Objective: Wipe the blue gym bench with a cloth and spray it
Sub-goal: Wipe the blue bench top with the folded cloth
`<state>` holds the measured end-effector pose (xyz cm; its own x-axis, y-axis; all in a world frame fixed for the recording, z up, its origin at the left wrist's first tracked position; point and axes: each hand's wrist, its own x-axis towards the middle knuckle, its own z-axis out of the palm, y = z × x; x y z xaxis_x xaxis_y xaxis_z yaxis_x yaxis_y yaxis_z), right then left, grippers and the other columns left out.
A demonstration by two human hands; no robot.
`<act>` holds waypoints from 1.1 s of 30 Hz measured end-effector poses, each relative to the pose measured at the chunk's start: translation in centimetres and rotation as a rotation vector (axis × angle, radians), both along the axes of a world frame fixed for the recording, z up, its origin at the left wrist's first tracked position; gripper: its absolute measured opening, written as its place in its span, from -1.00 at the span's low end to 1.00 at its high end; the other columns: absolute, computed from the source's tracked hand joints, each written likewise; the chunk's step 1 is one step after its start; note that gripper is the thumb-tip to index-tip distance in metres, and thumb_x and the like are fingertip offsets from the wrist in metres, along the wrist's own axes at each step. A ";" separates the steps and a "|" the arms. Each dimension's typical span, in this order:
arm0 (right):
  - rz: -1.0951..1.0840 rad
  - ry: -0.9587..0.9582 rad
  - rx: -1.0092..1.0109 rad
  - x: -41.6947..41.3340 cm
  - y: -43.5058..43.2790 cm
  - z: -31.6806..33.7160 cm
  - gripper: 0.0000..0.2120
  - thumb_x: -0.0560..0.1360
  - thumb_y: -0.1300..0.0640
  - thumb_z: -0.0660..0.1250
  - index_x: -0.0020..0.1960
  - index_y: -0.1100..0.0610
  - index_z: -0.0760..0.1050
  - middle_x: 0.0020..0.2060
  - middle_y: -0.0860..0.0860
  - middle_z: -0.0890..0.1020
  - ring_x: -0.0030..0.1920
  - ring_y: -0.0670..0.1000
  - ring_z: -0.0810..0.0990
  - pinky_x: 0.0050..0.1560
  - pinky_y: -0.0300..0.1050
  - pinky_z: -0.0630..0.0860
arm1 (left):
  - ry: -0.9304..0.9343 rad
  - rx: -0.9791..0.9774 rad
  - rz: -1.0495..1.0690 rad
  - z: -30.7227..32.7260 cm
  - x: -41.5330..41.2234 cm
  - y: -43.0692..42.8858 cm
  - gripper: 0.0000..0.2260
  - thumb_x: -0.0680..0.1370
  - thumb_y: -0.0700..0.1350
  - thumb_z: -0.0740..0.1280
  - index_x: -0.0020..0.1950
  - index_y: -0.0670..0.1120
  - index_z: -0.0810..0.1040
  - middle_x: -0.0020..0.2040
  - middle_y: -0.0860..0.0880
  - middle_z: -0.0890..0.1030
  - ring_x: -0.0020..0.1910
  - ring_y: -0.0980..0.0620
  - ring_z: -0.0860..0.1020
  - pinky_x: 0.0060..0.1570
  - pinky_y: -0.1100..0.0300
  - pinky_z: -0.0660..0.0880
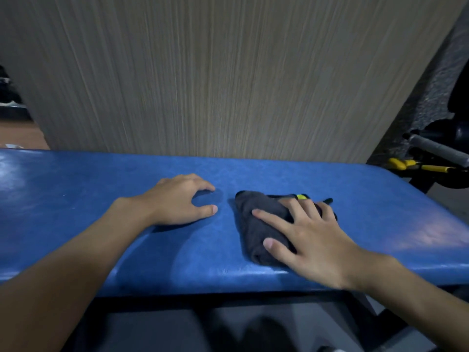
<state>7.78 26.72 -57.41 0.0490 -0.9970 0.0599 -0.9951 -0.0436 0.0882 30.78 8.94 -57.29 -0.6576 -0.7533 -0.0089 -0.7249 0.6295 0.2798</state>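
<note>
Head view: bench [368, 199] runs across the frame; cloth [253, 224] lies on its right half.
Right hand [312, 242]: flat, fingers spread, pressing the cloth.
Left hand [177, 199]: released, empty, resting on bench beside cloth.
Wiping: likely best with even pressure, long overlapping strokes, left hand kept clear.
Count: one bench, one cloth, two hands; no spray bottle seen.

- Blue bench pad [76, 199]: open surface at 9 o'clock, beyond the left hand [177, 199].
- Wood-grain panel [228, 72] walls off 12 o'clock, just behind the pad.
- Grey bar [436, 147] and yellow-handled tool [431, 167] crowd 2 o'clock.
</note>
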 end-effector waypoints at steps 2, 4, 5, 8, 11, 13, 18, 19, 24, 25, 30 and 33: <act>0.030 0.009 0.010 0.0 1.1 0.3 -0.33 0.42 -0.45 -0.39 0.51 -0.36 -0.24 0.49 -0.04 0.08 0.50 0.07 0.00 0.48 0.22 -0.06 | -0.029 -0.005 0.015 0.0 0.2 0.1 -0.18 0.27 0.55 0.03 0.47 0.25 0.34 0.43 0.19 0.38 0.46 0.11 0.30 0.42 -0.15 0.27; 0.051 -0.008 0.010 0.2 1.2 0.2 -0.30 0.40 -0.50 -0.45 0.51 -0.37 -0.25 0.56 0.00 -0.02 0.56 0.09 -0.11 0.50 0.26 -0.13 | -0.079 0.039 0.043 0.0 0.3 0.2 -0.18 0.26 0.59 0.03 0.49 0.37 0.20 0.49 0.18 0.31 0.52 0.06 0.24 0.42 -0.24 0.22; 0.058 -0.019 -0.003 0.3 1.1 -0.1 -0.29 0.39 -0.51 -0.45 0.52 -0.38 -0.19 0.58 0.01 -0.02 0.57 0.11 -0.12 0.49 0.29 -0.13 | -0.106 0.056 0.049 0.0 0.2 0.1 -0.19 0.25 0.60 0.03 0.49 0.41 0.15 0.51 0.17 0.29 0.54 0.03 0.21 0.42 -0.26 0.21; 0.044 -0.020 -0.052 0.1 -0.4 -0.7 -0.31 0.44 -0.50 -0.36 0.50 -0.36 0.04 0.54 -0.01 0.12 0.54 0.11 0.03 0.45 0.32 0.00 | -0.165 0.064 0.064 0.2 -0.1 -0.2 -0.17 0.22 0.61 0.02 0.49 0.42 0.17 0.53 0.17 0.26 0.54 0.01 0.21 0.40 -0.28 0.23; -0.001 -0.042 -0.044 -0.4 -3.4 -0.6 -0.33 0.42 -0.49 -0.30 0.48 -0.37 0.02 0.48 -0.06 0.14 0.50 0.06 0.08 0.44 0.24 0.03 | -0.205 0.065 0.064 0.6 -0.4 -0.4 -0.18 0.25 0.61 0.06 0.50 0.42 0.14 0.52 0.17 0.26 0.51 -0.01 0.24 0.38 -0.27 0.25; -0.043 -0.051 -0.047 -1.1 -6.5 -0.6 -0.34 0.39 -0.47 -0.31 0.46 -0.38 0.00 0.47 -0.05 0.15 0.48 0.07 0.09 0.42 0.24 0.04 | -0.222 0.065 0.054 0.7 -0.5 -0.5 -0.22 0.30 0.58 0.11 0.51 0.41 0.12 0.53 0.16 0.25 0.51 -0.02 0.24 0.39 -0.27 0.24; -0.129 -0.044 -0.035 -3.2 -15.0 -0.8 -0.43 0.46 -0.45 -0.23 0.44 -0.39 0.04 0.41 0.02 0.25 0.42 0.15 0.19 0.36 0.30 0.10 | -0.242 0.051 0.057 0.8 -0.7 -0.2 -0.17 0.27 0.56 0.06 0.53 0.37 0.11 0.56 0.16 0.19 0.54 0.01 0.18 0.43 -0.21 0.21; -0.147 -0.045 -0.033 -3.6 -16.6 -0.8 -0.45 0.48 -0.44 -0.20 0.44 -0.39 0.06 0.40 0.04 0.27 0.41 0.17 0.20 0.34 0.31 0.10 | -0.238 0.050 0.055 0.8 -0.7 -0.1 -0.15 0.26 0.57 0.04 0.54 0.36 0.11 0.57 0.16 0.18 0.55 0.03 0.16 0.44 -0.19 0.21; -0.230 -0.056 -0.002 -4.5 -21.2 -0.5 -0.46 0.51 -0.44 -0.16 0.45 -0.36 0.09 0.47 0.09 0.21 0.45 0.22 0.16 0.35 0.36 0.08 | -0.203 0.062 0.058 0.9 -0.5 0.2 -0.05 0.15 0.61 -0.05 0.54 0.35 0.12 0.58 0.15 0.16 0.56 0.07 0.13 0.47 -0.17 0.18; -0.236 -0.056 0.004 -4.5 -21.1 -0.6 -0.47 0.52 -0.44 -0.15 0.45 -0.36 0.09 0.47 0.09 0.20 0.46 0.22 0.15 0.36 0.37 0.07 | -0.191 0.068 0.058 0.9 -0.5 0.2 -0.09 0.20 0.61 0.01 0.54 0.35 0.13 0.58 0.15 0.17 0.57 0.07 0.13 0.47 -0.17 0.18; -0.212 -0.060 0.029 -2.9 -17.2 -0.3 -0.49 0.53 -0.41 -0.14 0.46 -0.36 0.09 0.46 0.09 0.20 0.46 0.21 0.13 0.38 0.33 0.05 | -0.179 0.056 0.051 0.6 -0.4 0.4 -0.25 0.40 0.54 0.16 0.55 0.33 0.15 0.60 0.11 0.14 0.59 0.04 0.09 0.48 -0.21 0.11; -0.159 -0.064 0.029 -1.6 -12.8 -0.3 -0.47 0.50 -0.41 -0.19 0.45 -0.36 0.07 0.43 0.05 0.21 0.45 0.18 0.13 0.42 0.30 0.03 | -0.167 0.040 0.057 0.5 -0.4 0.4 -0.30 0.46 0.49 0.20 0.55 0.32 0.16 0.61 0.09 0.14 0.60 -0.01 0.08 0.47 -0.23 0.10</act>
